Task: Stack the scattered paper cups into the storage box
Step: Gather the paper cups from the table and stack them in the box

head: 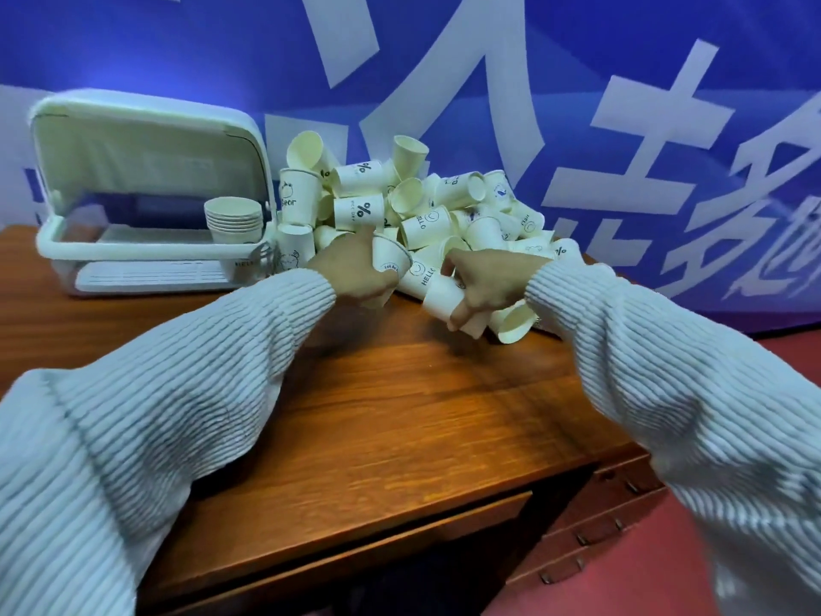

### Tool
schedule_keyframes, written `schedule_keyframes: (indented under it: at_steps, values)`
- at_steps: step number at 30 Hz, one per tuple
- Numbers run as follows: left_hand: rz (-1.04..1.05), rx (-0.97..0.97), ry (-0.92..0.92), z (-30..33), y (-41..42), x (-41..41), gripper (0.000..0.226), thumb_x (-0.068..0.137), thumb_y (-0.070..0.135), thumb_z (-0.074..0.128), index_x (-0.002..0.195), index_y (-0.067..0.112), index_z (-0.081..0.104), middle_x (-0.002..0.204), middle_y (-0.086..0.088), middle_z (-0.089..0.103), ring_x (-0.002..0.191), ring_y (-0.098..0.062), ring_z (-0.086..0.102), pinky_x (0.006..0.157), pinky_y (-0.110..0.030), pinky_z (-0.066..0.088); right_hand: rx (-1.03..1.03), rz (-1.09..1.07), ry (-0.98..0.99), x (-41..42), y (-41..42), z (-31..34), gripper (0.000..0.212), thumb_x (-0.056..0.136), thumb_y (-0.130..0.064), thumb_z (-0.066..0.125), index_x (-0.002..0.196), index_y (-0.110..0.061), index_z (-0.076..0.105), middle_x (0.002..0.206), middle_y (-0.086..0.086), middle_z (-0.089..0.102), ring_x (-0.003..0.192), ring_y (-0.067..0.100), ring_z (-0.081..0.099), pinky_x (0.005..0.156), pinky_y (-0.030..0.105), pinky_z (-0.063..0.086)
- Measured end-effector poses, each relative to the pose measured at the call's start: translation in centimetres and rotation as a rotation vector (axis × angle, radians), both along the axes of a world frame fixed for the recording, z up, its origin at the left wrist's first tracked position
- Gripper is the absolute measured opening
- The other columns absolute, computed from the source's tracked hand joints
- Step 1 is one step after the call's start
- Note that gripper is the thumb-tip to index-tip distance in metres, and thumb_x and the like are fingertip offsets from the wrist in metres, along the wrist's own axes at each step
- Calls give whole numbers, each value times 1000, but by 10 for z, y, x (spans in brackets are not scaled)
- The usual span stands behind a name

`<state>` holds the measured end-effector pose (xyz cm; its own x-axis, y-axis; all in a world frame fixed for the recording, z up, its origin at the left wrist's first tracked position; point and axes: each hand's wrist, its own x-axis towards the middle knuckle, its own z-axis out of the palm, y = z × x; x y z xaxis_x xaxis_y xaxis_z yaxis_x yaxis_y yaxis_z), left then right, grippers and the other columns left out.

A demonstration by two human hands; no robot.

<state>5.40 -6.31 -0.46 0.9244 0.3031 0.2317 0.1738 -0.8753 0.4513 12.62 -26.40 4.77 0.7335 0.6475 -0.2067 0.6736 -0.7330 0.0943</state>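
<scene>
Dozens of paper cups (426, 215) lie heaped against the blue banner (622, 82) along the desk's (400, 415) far edge as we work the pile with both hands. Our left hand (355, 277) curls its fingers around one cup (391, 257), held mouth-up and tilted just in front of the heap. Our right hand (488, 286) grips a nested run of cups (437, 291) lying on its side, the narrow end pointing toward us, thumb and fingers wrapped round it. The two hands sit near each other, the single cup just beside the nested run's open end; we cannot tell whether they touch. Another cup (515, 322) lies on its side at the near foot of the heap, mouth toward us. At the desk's far left corner stands the white box (146, 260) with its lid (146, 140) raised, and inside it, at the right end, a short upright stack (234, 220) of cups. Ribbed pale sleeves (177, 371) cover both arms. Drawers (599, 526) show below the desk's near right corner.
</scene>
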Motion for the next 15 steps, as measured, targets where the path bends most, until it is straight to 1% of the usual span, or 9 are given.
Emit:
schedule_keyframes:
  at_steps: [2, 4, 6, 8, 10, 12, 13, 15]
  values:
    - [56, -46, -116, 13, 14, -12, 85, 83, 50, 64, 152, 14, 28, 141, -14, 53, 126, -35, 54, 100, -44, 46, 128, 80, -42, 3, 13, 5, 85, 76, -52, 84, 145, -23, 44, 129, 1, 60, 112, 23, 57, 91, 35, 47]
    - [159, -96, -256, 25, 35, -26, 85, 79, 52, 61, 149, 17, 29, 139, -13, 54, 124, -37, 54, 98, -46, 47, 273, 185, -104, -3, 37, 14, 82, 79, -51, 81, 149, -30, 45, 135, 4, 57, 119, 23, 56, 94, 35, 46]
    - [264, -148, -398, 35, 60, -41, 82, 78, 53, 60, 145, 16, 32, 138, -12, 54, 123, -36, 54, 96, -47, 45, 392, 254, -97, -1, 64, 20, 80, 83, -50, 77, 153, -39, 40, 133, 4, 53, 118, 23, 56, 98, 37, 47]
    - [358, -203, -510, 43, 85, -56, 84, 77, 55, 60, 146, 15, 33, 141, -12, 51, 129, -35, 50, 100, -47, 43, 462, 295, -108, -3, 94, 24, 78, 86, -47, 75, 154, -43, 36, 131, 3, 52, 114, 23, 57, 97, 39, 48]
    - [443, -232, -557, 48, 106, -70, 88, 84, 48, 64, 155, 14, 25, 151, -13, 42, 136, -34, 44, 108, -45, 38, 490, 315, -171, -4, 127, 25, 78, 84, -46, 76, 151, -41, 37, 132, 3, 52, 112, 27, 59, 96, 42, 50]
    - [497, -236, -590, 50, 125, -84, 89, 86, 45, 64, 158, 14, 21, 155, -13, 38, 138, -33, 43, 110, -44, 37, 541, 327, -227, -7, 160, 27, 73, 82, -42, 77, 145, -31, 42, 134, 4, 51, 113, 30, 60, 95, 45, 51]
    - [518, -231, -603, 50, 133, -90, 89, 86, 44, 64, 158, 15, 20, 156, -12, 37, 138, -33, 42, 109, -45, 37, 572, 346, -254, -8, 176, 28, 67, 83, -36, 76, 141, -27, 45, 136, 3, 50, 113, 32, 60, 93, 45, 51]
    - [566, -223, -626, 51, 143, -100, 86, 88, 41, 64, 158, 15, 20, 156, -10, 35, 137, -32, 41, 107, -44, 37, 642, 397, -290, -11, 201, 31, 55, 84, -20, 71, 134, -26, 47, 141, 2, 44, 108, 36, 61, 88, 46, 52]
